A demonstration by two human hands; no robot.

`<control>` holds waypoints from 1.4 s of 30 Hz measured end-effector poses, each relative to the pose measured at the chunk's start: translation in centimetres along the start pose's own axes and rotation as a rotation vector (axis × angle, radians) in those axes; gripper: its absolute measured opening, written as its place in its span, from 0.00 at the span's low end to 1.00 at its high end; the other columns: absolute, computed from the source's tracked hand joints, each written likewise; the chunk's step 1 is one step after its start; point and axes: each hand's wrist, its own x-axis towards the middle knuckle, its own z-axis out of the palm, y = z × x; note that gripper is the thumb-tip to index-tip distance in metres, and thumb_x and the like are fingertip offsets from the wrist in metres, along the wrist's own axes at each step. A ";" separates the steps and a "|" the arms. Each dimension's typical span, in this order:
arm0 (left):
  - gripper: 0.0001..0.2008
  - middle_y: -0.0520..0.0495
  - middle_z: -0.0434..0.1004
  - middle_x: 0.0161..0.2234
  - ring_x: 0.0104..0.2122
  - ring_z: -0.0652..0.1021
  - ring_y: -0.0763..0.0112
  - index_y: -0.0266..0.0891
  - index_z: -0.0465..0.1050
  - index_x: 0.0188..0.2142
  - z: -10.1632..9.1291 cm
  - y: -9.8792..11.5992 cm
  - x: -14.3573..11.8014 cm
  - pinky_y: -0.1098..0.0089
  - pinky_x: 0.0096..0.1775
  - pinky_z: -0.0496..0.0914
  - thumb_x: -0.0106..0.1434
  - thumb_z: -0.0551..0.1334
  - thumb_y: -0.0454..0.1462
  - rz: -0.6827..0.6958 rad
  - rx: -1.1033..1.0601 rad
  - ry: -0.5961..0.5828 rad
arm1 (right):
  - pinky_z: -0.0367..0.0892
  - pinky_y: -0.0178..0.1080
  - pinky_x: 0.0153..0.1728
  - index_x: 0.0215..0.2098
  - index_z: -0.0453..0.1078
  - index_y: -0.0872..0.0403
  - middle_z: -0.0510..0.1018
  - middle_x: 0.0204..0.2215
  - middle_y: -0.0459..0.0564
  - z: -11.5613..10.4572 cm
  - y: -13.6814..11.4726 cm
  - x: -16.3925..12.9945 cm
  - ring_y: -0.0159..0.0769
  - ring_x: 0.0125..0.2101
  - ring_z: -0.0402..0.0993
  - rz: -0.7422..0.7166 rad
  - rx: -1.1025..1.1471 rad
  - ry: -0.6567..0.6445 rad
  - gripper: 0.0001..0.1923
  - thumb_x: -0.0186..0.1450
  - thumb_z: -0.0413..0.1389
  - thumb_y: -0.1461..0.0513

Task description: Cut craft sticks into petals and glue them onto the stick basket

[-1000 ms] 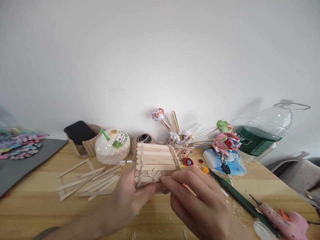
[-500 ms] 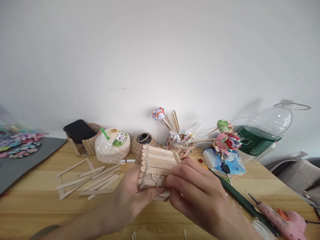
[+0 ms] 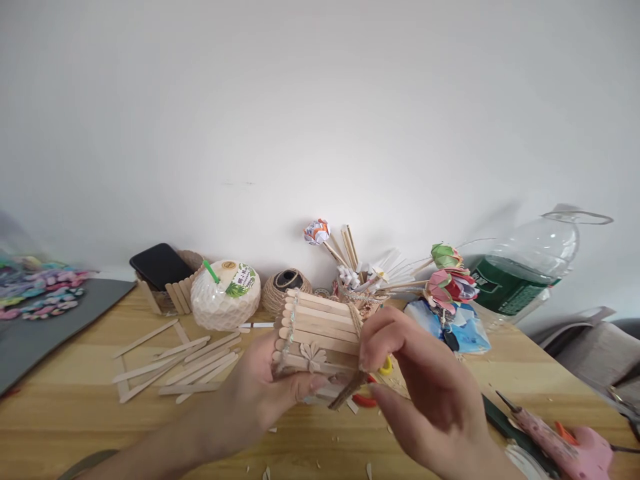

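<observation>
A small box of popsicle sticks (image 3: pixel 320 328), bound with twine and a beaded strip and bearing a wooden flower, is held above the wooden table (image 3: pixel 75 413). My left hand (image 3: pixel 260 393) grips it from below and the left, thumb under the flower. My right hand (image 3: pixel 425 393) pinches the box's right edge by the twine, fingers curled. A brown stick end pokes out under the box between my hands.
Loose popsicle sticks (image 3: pixel 175 363) lie left of the box. Behind stand a coconut drink (image 3: pixel 225 293), a twine ball (image 3: pixel 287 283), a phone (image 3: pixel 160 265) on a stick holder, paper flowers (image 3: pixel 447 283) and a plastic bottle (image 3: pixel 525 267). A pink glue gun (image 3: pixel 565 440) lies at right.
My right hand moved from the box's front near the flower to its right edge. The box tilted a little and the view shifted slightly.
</observation>
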 end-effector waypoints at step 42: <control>0.14 0.49 0.75 0.33 0.33 0.74 0.67 0.37 0.69 0.37 -0.7 -0.5 0.6 0.69 0.35 0.69 0.52 0.64 0.40 -0.245 0.158 -0.015 | 0.54 0.31 0.22 0.23 0.57 0.53 0.59 0.21 0.40 2.0 2.9 -0.2 0.28 0.22 0.55 0.438 0.161 -0.038 0.07 0.48 0.49 0.70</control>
